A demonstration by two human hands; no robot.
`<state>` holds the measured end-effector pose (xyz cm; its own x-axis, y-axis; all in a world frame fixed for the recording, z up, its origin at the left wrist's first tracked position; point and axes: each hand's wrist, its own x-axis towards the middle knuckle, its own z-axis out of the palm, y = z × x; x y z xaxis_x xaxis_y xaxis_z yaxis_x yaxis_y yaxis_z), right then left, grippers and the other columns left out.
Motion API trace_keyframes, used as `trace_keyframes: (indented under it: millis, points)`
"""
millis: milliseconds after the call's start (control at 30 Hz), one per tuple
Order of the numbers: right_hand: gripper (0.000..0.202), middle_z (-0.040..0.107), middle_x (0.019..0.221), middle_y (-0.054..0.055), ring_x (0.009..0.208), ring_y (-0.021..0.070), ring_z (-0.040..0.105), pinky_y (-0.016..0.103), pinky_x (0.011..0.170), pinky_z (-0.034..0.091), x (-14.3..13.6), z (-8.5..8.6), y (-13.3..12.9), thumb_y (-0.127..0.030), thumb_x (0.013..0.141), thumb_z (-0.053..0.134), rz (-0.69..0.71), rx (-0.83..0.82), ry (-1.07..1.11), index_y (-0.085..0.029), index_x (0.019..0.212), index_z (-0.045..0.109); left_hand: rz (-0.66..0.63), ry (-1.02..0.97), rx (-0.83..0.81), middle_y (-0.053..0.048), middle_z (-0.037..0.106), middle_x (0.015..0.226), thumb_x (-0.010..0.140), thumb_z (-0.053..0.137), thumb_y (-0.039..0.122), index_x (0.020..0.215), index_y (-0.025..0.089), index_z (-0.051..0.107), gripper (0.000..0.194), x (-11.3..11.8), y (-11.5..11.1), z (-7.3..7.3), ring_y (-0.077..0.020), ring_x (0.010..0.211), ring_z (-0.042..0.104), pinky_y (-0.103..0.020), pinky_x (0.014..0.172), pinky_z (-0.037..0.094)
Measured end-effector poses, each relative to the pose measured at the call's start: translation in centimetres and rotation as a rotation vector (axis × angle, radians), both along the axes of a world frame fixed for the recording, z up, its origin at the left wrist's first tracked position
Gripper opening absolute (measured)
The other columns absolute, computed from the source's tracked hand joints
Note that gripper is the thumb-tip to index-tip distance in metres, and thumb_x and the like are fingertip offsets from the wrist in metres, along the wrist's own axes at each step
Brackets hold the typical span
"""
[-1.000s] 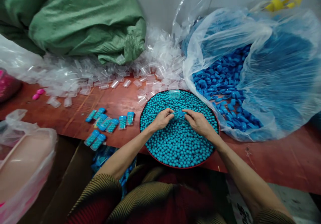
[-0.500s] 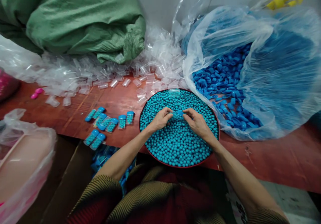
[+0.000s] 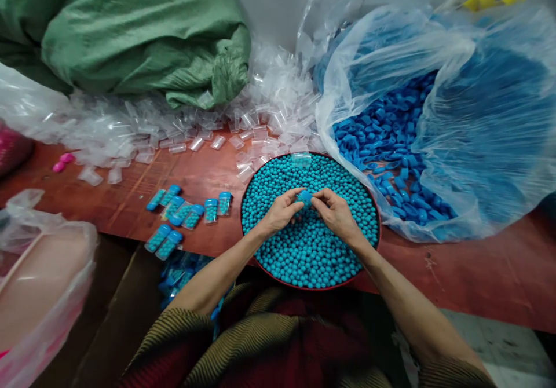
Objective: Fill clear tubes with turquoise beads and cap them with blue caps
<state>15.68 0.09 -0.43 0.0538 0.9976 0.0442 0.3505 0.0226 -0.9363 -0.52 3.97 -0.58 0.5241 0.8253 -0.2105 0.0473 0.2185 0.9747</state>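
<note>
Over a round red-rimmed tray of small turquoise balls, my two hands meet. Closed fingers of my left hand hold a small clear container, mostly hidden by them. A blue cap sits at the container's top end, and my right hand pinches it from the right. Whether the cap is fully seated I cannot tell. One clear empty container lies on the balls at the tray's far side. Several filled, blue-capped containers rest on the table to the left.
Loose clear containers are heaped along the back, under a green sack. An open plastic bag with many blue caps spreads at the right. A plastic-lined box stands at the lower left.
Both hands have come closer together. The blue cap, held a little to the right before, has moved left and now meets the container in my left hand.
</note>
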Motion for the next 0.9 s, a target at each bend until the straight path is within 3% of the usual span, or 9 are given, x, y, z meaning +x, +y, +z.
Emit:
trace_keyframes:
  millis: [167,333,433,533,667,800,900]
  points:
    - [0.016,0.059,0.064,-0.003,0.054,0.0113,0.050,0.024,0.056,0.040,0.0,1.1,-0.6,-0.032,0.084,0.052,0.033,0.053,-0.111,-0.020,0.079,0.060,0.067,-0.021,-0.033,0.006,0.040,0.063,0.079,0.056,0.026,0.132,0.018,0.046,0.054,0.6,-1.0,0.5,-0.0054,0.045,0.043,-0.017,0.040,0.035]
    - [0.014,0.062,0.067,-0.001,0.058,0.0130,0.056,0.025,0.061,0.043,-0.1,1.0,-1.3,-0.028,0.085,0.051,0.010,0.151,-0.215,-0.020,0.080,0.061,0.136,-0.016,0.008,0.004,0.047,0.066,0.081,0.052,0.023,0.117,0.016,0.057,0.037,1.4,-1.5,0.5,-0.0047,0.048,0.040,-0.016,0.043,0.036]
    - [0.016,0.061,0.065,-0.001,0.055,0.0126,0.054,0.025,0.058,0.043,0.0,0.5,-1.6,-0.029,0.086,0.050,0.059,0.100,-0.182,-0.020,0.083,0.062,0.147,-0.006,0.006,0.003,0.051,0.071,0.080,0.053,0.022,0.111,0.017,0.058,0.032,1.6,-1.8,0.1,-0.0045,0.049,0.042,-0.015,0.043,0.036]
    - [0.017,0.065,0.076,0.001,0.067,0.0143,0.059,0.028,0.066,0.047,0.8,0.5,-1.3,-0.030,0.083,0.053,0.130,0.051,-0.122,-0.019,0.091,0.063,0.162,-0.004,-0.012,0.004,0.052,0.072,0.082,0.052,0.025,0.113,0.017,0.054,0.032,1.2,-1.8,-0.2,-0.0035,0.045,0.043,-0.015,0.040,0.035]
    - [0.024,0.062,0.073,-0.001,0.064,0.0137,0.058,0.029,0.061,0.050,2.2,1.0,-0.4,-0.032,0.075,0.062,0.258,-0.126,0.092,-0.019,0.095,0.064,0.009,0.020,-0.103,0.004,0.053,0.071,0.081,0.055,0.031,0.116,0.019,0.048,0.037,0.2,-1.4,0.2,-0.0054,0.042,0.050,-0.015,0.035,0.034]
    - [0.045,0.063,0.080,0.000,0.061,0.0127,0.058,0.029,0.053,0.052,2.2,0.9,0.4,-0.037,0.064,0.073,0.059,-0.187,0.343,-0.019,0.104,0.061,-0.046,0.026,-0.053,0.006,0.050,0.070,0.082,0.055,0.031,0.115,0.020,0.046,0.036,-0.2,-1.2,1.0,-0.0035,0.044,0.045,-0.014,0.039,0.040]
    - [0.051,0.067,0.085,0.003,0.066,0.0154,0.062,0.033,0.060,0.055,1.4,0.7,0.4,-0.041,0.065,0.073,-0.054,-0.142,0.327,-0.018,0.108,0.061,-0.052,0.040,-0.008,0.005,0.047,0.072,0.083,0.053,0.030,0.122,0.020,0.044,0.042,0.1,-1.4,1.2,-0.0042,0.047,0.042,-0.015,0.040,0.041]
